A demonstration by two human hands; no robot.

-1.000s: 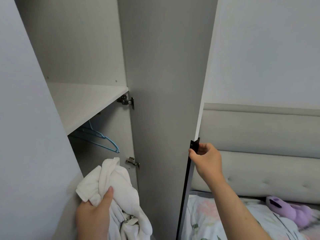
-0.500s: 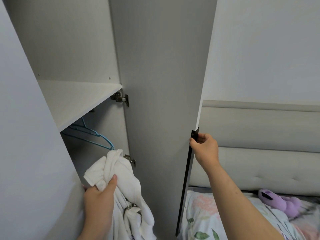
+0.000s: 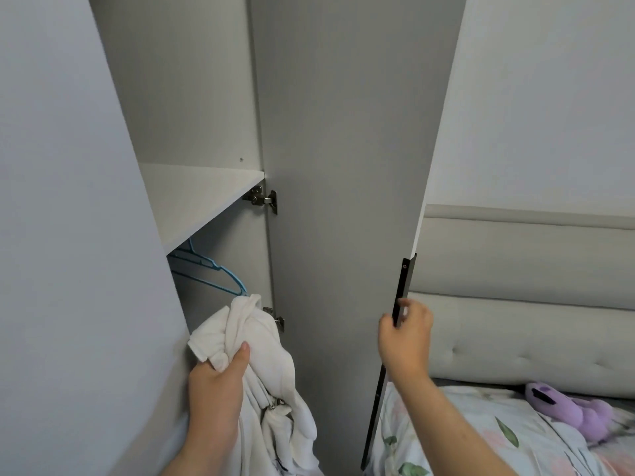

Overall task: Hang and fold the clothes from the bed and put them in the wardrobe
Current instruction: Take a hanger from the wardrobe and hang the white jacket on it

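A bunched white garment (image 3: 256,341) hangs from my left hand (image 3: 216,383), which grips it in front of the open wardrobe compartment. My right hand (image 3: 405,338) is on the black handle strip (image 3: 401,290) at the edge of the open wardrobe door (image 3: 343,166). Its thumb lies on the left of the strip and its blurred fingers curl round the right. Blue hangers (image 3: 206,266) hang under the white shelf (image 3: 196,194) inside the wardrobe, just above the garment.
A pale wardrobe panel (image 3: 68,235) fills the left. To the right stand the padded headboard (image 3: 515,304) and the bed with a floral sheet (image 3: 446,431). A purple plush toy (image 3: 577,410) lies on the bed.
My right hand has slid lower down the handle strip, leaving its top end bare. My left hand still holds the white garment, now just under the hangers.
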